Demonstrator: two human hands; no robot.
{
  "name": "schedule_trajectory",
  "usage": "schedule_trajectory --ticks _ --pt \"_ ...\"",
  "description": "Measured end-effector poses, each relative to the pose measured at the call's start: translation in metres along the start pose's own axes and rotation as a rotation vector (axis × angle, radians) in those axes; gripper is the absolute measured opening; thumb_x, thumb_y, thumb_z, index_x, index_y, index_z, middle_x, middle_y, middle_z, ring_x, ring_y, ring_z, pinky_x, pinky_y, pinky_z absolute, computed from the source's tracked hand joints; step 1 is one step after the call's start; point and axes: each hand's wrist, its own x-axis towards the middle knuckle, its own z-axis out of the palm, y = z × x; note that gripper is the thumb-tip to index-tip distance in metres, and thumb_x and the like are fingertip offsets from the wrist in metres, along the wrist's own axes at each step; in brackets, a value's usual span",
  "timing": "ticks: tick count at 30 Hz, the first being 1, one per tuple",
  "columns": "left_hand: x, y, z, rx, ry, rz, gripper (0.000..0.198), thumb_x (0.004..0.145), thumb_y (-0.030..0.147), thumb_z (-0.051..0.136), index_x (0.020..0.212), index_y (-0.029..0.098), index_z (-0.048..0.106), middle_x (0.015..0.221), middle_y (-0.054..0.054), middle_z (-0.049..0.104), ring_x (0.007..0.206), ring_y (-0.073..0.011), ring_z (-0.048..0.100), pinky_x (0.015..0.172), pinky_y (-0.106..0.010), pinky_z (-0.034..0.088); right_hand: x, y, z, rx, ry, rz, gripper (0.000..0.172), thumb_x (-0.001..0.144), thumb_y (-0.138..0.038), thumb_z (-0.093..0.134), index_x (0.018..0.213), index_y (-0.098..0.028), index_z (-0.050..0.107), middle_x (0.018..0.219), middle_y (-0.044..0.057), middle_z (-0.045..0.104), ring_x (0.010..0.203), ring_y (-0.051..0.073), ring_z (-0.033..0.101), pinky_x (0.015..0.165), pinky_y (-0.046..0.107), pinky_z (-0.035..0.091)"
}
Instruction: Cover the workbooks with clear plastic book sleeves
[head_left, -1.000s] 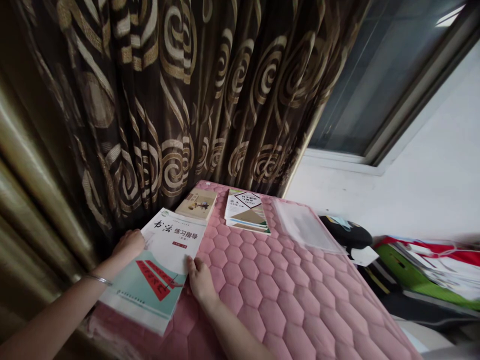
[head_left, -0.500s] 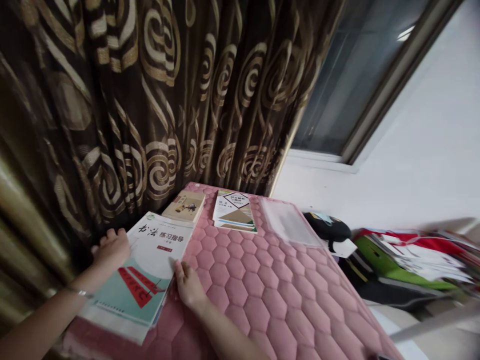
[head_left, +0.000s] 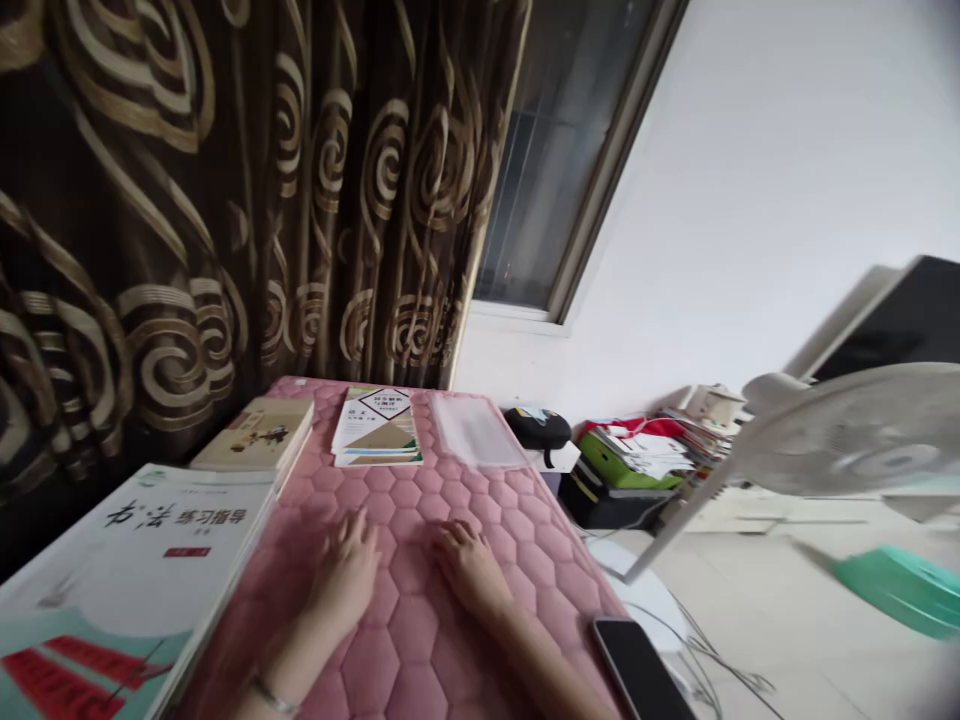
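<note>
My left hand (head_left: 349,565) lies on the pink quilted table cover (head_left: 405,620), palm down, fingers stretched out and holding nothing. To its right, my right hand (head_left: 471,568) rests on the same cover, also flat and bare. Left of both hands is a calligraphy workbook (head_left: 202,580) with a white and teal cover and red strips, apart from my fingers, on top of a stack. Behind it sits a tan book (head_left: 255,432). Beyond my hands lies a small pile of white booklets (head_left: 379,430), with a clear plastic folder (head_left: 477,430) to its right.
A phone (head_left: 641,670) lies at the table's right edge. Brown patterned curtains (head_left: 322,200) hang behind the table. On the right stand a fan (head_left: 847,430), a black case (head_left: 536,430), a green bag with papers (head_left: 622,462) and a green basin (head_left: 900,590).
Both hands have let go of the calligraphy workbook and moved right onto the pink cover. My view has turned right, bringing the fan and phone into sight.
</note>
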Motion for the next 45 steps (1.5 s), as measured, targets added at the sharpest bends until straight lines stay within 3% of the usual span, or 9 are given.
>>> schedule_trajectory --ticks 7,10,13,20,28,33,38,42,45 --pt "0.005 -0.05 0.046 0.057 0.044 0.005 0.037 0.092 0.027 0.044 0.121 0.02 0.066 0.136 -0.014 0.059 0.123 -0.0287 0.057 0.105 -0.044 0.043 -0.013 0.013 0.006 0.116 0.032 0.047 0.028 0.097 -0.022 0.047 0.116 -0.026 0.067 0.129 0.006 0.063 0.121 0.024 0.052 0.099 0.039 0.041" --pt "0.003 -0.049 0.045 0.038 0.038 -0.015 0.037 0.092 0.029 0.043 0.119 0.024 0.066 0.136 -0.011 0.06 0.121 -0.0273 0.058 0.101 -0.043 0.045 0.002 0.021 0.0 0.238 0.056 0.079 0.024 0.094 -0.02 0.048 0.095 -0.023 0.072 0.105 0.006 0.07 0.1 0.02 0.061 0.089 0.033 0.045" --pt "0.004 -0.044 0.039 0.0 -0.001 -0.056 0.037 0.091 0.029 0.042 0.12 0.025 0.066 0.137 -0.01 0.059 0.122 -0.0272 0.057 0.099 -0.044 0.045 0.033 0.042 -0.008 0.328 0.149 0.252 0.027 0.092 -0.018 0.045 0.083 -0.019 0.071 0.085 0.004 0.071 0.076 0.016 0.063 0.071 0.025 0.047" --pt "0.005 -0.043 0.035 -0.048 -0.033 -0.088 0.038 0.091 0.027 0.044 0.122 0.024 0.064 0.14 -0.011 0.057 0.124 -0.0273 0.055 0.1 -0.045 0.043 0.119 0.077 -0.014 0.12 0.267 0.498 0.03 0.089 -0.018 0.046 0.106 -0.015 0.071 0.108 0.012 0.068 0.099 0.022 0.062 0.087 0.029 0.043" --pt "0.005 -0.042 0.035 -0.028 -0.061 -0.096 0.038 0.091 0.026 0.044 0.123 0.024 0.064 0.141 -0.01 0.057 0.127 -0.0267 0.054 0.103 -0.044 0.041 0.156 0.072 0.006 -0.067 0.158 0.616 0.039 0.089 -0.025 0.05 0.125 -0.017 0.063 0.128 0.015 0.061 0.117 0.029 0.051 0.09 0.036 0.038" --pt "0.004 -0.041 0.036 -0.046 -0.072 -0.107 0.038 0.092 0.026 0.044 0.124 0.023 0.064 0.142 -0.012 0.055 0.128 -0.0275 0.052 0.103 -0.046 0.041 0.16 0.077 0.01 -0.152 0.123 0.566 0.031 0.094 -0.019 0.042 0.108 -0.017 0.07 0.114 0.014 0.068 0.108 0.025 0.055 0.086 0.034 0.035" --pt "0.004 -0.04 0.033 -0.061 -0.054 -0.111 0.037 0.09 0.025 0.046 0.122 0.025 0.065 0.141 -0.012 0.056 0.126 -0.0275 0.054 0.102 -0.046 0.041 0.152 0.081 -0.008 -0.224 0.164 0.505 0.033 0.096 -0.013 0.036 0.099 -0.015 0.069 0.103 0.014 0.069 0.098 0.022 0.058 0.082 0.032 0.034" --pt "0.003 -0.042 0.036 -0.063 -0.032 -0.1 0.037 0.09 0.027 0.045 0.122 0.025 0.065 0.14 -0.012 0.057 0.125 -0.0286 0.054 0.101 -0.047 0.042 0.123 0.068 -0.033 -0.259 0.206 0.407 0.03 0.098 -0.016 0.037 0.105 -0.017 0.065 0.11 0.011 0.067 0.103 0.022 0.055 0.089 0.032 0.033" --pt "0.004 -0.046 0.043 -0.057 -0.001 -0.08 0.038 0.092 0.026 0.041 0.12 0.024 0.066 0.138 -0.012 0.058 0.123 -0.0276 0.056 0.1 -0.046 0.044 0.081 0.043 -0.041 -0.247 0.221 0.207 0.026 0.098 -0.018 0.04 0.103 -0.018 0.065 0.105 0.009 0.067 0.1 0.022 0.054 0.089 0.032 0.033"
